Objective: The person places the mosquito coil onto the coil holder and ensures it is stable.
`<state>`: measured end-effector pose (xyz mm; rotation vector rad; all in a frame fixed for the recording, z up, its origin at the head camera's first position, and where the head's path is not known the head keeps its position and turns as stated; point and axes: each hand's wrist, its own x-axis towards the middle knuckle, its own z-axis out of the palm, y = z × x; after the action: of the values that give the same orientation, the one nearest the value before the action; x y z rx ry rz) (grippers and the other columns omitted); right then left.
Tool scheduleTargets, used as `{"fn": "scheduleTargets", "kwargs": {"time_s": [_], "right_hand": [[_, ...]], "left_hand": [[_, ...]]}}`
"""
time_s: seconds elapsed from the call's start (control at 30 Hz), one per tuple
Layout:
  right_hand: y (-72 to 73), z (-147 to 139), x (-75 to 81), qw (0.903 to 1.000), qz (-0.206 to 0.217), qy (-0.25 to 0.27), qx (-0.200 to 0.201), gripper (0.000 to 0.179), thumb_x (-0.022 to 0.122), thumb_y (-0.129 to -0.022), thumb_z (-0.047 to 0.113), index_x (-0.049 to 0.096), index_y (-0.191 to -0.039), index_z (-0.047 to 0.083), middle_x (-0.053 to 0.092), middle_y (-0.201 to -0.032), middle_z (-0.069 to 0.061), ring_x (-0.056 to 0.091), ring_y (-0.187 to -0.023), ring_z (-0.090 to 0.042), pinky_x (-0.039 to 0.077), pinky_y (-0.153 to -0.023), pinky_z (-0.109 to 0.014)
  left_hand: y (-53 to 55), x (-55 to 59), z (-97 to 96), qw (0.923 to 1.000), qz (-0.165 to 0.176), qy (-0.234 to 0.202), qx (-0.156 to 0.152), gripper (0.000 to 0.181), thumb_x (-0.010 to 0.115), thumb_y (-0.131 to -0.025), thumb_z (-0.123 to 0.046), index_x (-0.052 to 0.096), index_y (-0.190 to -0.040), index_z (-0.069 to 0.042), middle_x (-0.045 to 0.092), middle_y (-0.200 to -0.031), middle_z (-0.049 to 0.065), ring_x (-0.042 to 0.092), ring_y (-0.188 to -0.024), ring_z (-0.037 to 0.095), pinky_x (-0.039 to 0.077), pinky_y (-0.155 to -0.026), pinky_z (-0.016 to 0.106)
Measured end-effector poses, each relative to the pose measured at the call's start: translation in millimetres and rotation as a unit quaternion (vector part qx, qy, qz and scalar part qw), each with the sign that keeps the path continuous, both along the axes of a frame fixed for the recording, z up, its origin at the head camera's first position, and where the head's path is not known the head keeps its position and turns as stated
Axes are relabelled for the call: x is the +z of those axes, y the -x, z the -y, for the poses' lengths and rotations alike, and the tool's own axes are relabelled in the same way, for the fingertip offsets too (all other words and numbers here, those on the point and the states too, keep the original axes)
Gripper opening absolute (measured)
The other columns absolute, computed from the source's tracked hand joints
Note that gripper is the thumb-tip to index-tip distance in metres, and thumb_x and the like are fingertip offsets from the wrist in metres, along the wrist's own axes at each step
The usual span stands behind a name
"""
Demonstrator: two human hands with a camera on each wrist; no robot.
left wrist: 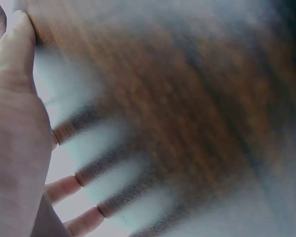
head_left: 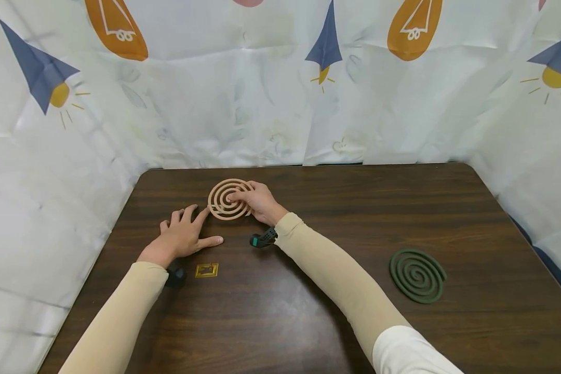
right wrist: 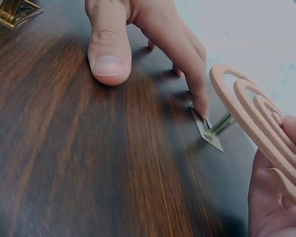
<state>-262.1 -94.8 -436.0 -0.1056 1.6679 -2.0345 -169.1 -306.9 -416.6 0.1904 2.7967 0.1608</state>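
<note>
Tan coil (head_left: 221, 199) w/in R hand (head_left: 260, 203) pinch

A dark wood-grain table (head_left: 449, 208) has rounded far corners. A green coil (head_left: 417, 275) lies flat on its right side; a small gold-coloured stand (head_left: 207, 270) sits toward the left. White sheeting (head_left: 271, 114) rises beyond the far edge, printed with blue lamps (head_left: 326, 44) and orange bulbs (head_left: 416, 39).

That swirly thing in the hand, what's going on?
Someone's right hand holds the tan coil beside a silver stand; a finger of the left hand appears to touch the stand. Whether coil and stand touch is unclear. A gold stand sits on the table, and a green coil lies to the right.
</note>
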Motion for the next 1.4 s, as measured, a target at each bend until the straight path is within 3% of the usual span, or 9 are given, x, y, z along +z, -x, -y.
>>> {"fn": "scheduleTargets", "kwargs": {"time_s": [0.3, 0.6, 1.0, 1.4], "right_hand": [[-5.1, 10.1, -2.1, 1.0, 0.002, -0.009, -0.004, 0.038, 0.078, -0.093, 0.011, 0.06, -0.123, -0.003, 0.07, -0.084, -0.002, 0.061, -0.064, -0.011, 0.049, -0.057, -0.023], [-6.3, 15.8, -3.5, 0.9999, 0.009, -0.012, -0.006, 0.017, 0.078, -0.093, 0.011, 0.063, -0.103, 0.01, 0.071, -0.083, -0.002, 0.059, -0.06, -0.011, 0.048, -0.054, -0.023], [-6.7, 19.7, -2.5, 0.9999, 0.0, -0.009, -0.005, 0.02, 0.079, -0.092, 0.011, 0.063, -0.104, 0.007, 0.071, -0.082, -0.002, 0.055, -0.058, -0.01, 0.045, -0.052, -0.023], [-6.6, 23.8, -3.1, 0.9999, 0.002, -0.013, -0.006, 0.021, 0.079, -0.091, 0.011, 0.064, -0.105, 0.007, 0.071, -0.084, -0.002, 0.064, -0.067, -0.012, 0.052, -0.058, -0.023]], "left_hand": [[-1.9, -0.8, -0.4, 1.0, 0.007, -0.002, 0.002, 0.105, 0.049, -0.091, -0.082, 0.025, -0.165, -0.011, 0.013, -0.168, 0.029, 0.02, -0.146, 0.06, 0.029, -0.102, 0.08], [-2.1, -2.1, -0.4, 1.0, 0.002, -0.002, -0.002, 0.106, 0.05, -0.092, -0.081, 0.025, -0.165, -0.008, 0.012, -0.168, 0.029, 0.019, -0.147, 0.06, 0.027, -0.104, 0.08], [-2.4, 0.4, 1.5, 1.0, 0.001, -0.001, 0.001, 0.107, 0.049, -0.091, -0.082, 0.025, -0.165, -0.007, 0.012, -0.168, 0.029, 0.018, -0.147, 0.06, 0.027, -0.104, 0.08], [-2.8, 1.7, 1.4, 1.0, 0.002, 0.001, 0.001, 0.106, 0.049, -0.092, -0.081, 0.027, -0.164, -0.006, 0.012, -0.168, 0.029, 0.019, -0.146, 0.06, 0.027, -0.104, 0.081]]}}
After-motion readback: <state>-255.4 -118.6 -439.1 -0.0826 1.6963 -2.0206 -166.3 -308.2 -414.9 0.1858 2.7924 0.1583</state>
